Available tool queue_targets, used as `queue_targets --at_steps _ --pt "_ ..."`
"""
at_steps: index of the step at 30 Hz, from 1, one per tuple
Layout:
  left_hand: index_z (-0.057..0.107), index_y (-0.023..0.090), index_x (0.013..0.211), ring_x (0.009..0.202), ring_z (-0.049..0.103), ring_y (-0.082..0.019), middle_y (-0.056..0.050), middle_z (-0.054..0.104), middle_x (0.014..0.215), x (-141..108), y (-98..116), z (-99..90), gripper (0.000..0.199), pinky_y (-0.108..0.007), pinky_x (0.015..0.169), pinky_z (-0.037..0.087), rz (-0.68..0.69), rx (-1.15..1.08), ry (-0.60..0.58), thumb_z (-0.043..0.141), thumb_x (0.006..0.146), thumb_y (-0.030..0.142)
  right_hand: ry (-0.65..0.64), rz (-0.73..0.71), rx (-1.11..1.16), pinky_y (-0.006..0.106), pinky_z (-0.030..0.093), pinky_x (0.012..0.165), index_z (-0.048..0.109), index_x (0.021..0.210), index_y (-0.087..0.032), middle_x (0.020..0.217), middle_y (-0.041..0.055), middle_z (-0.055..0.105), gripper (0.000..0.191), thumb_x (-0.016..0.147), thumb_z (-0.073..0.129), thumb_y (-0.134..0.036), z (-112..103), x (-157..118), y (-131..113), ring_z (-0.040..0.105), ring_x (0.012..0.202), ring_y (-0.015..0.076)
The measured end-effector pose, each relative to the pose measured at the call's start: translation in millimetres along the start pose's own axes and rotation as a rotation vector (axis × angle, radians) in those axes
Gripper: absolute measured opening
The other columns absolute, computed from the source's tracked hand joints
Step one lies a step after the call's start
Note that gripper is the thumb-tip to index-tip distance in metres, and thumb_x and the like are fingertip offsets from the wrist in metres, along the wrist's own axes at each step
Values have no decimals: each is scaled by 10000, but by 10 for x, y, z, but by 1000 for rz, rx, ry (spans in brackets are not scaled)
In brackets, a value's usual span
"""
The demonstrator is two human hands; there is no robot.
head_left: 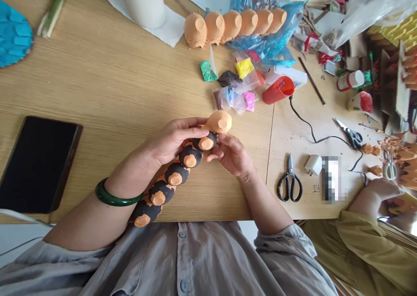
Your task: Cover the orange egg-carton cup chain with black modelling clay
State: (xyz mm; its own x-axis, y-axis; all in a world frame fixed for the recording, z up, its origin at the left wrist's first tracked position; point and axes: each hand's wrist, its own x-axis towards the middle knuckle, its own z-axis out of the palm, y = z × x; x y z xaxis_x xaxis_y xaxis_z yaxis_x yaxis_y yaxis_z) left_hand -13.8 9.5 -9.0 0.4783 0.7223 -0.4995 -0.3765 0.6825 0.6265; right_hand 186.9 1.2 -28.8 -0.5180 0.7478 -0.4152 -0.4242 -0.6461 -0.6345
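A segmented chain of rounded orange clay-like pieces [190,156] slants from the table's front edge up to the middle. Several of its segments carry black patches with an orange disc; the top one is plain orange. My left hand [174,139] wraps round the upper part from the left, its thumb lying on the black patch just below the top segment. On the right side, my right hand [233,155] touches that same black-patched segment with bent fingertips; whether something small is pinched there cannot be made out. A green bangle [114,199] circles my left forearm.
A second orange row [232,27] lies at the back beside blue plastic [283,42]. Coloured clay packets [244,68], a red cup [278,90], a cable and black scissors [289,181] stand right. A tablet [39,163] lies left. Another person's hand [386,188] works far right.
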Motion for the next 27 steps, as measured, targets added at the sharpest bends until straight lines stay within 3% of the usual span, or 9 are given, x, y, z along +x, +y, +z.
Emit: queue_targets --at_steps 3,6,10,14,21,24,27 --pt "848 268 1110 678 697 -190 -29 771 817 12 8 -5 352 -281 598 580 -14 -21 -6 975 782 284 -25 -11 16 242 711 622 729 912 -178 711 -72 706 424 779 997 -479 1 3 10 416 491 35" --pt "843 229 1090 694 702 -183 -36 774 831 35 -3 9 315 -256 583 565 -26 -12 -16 960 825 353 -22 7 38 229 713 633 740 905 -167 713 -80 713 450 731 1041 -452 -5 14 -7 402 482 17" --pt "832 211 1116 725 731 -174 -38 805 888 43 -12 22 327 -239 594 592 -29 -5 20 955 837 331 -3 42 49 225 721 662 720 899 -174 711 -82 708 365 787 1010 -365 -19 20 -14 444 500 24" --pt "818 239 1214 731 749 -178 -32 828 926 -2 16 55 407 -277 644 637 -10 -2 54 933 824 215 -53 53 53 260 730 642 726 933 -166 781 -49 765 424 753 1023 -409 -26 11 -3 435 499 25" --pt "822 207 1257 714 770 -233 -47 782 823 -96 49 171 382 -283 564 591 96 65 3 846 923 392 -131 -20 -11 331 755 683 698 875 -187 673 -81 655 384 815 969 -452 -40 -22 -46 393 507 44" --pt "796 179 1306 718 776 -232 -55 786 832 -92 58 159 468 -283 587 590 81 63 -37 896 876 334 -116 -18 -16 339 754 686 705 913 -187 692 -77 659 367 818 952 -442 -53 -14 -51 400 520 51" --pt "802 209 1276 729 762 -203 -44 806 886 -50 50 105 451 -258 582 556 60 20 16 920 847 279 -90 -12 3 322 746 700 703 963 -197 760 -57 693 354 835 910 -453 -57 9 -56 477 564 66"
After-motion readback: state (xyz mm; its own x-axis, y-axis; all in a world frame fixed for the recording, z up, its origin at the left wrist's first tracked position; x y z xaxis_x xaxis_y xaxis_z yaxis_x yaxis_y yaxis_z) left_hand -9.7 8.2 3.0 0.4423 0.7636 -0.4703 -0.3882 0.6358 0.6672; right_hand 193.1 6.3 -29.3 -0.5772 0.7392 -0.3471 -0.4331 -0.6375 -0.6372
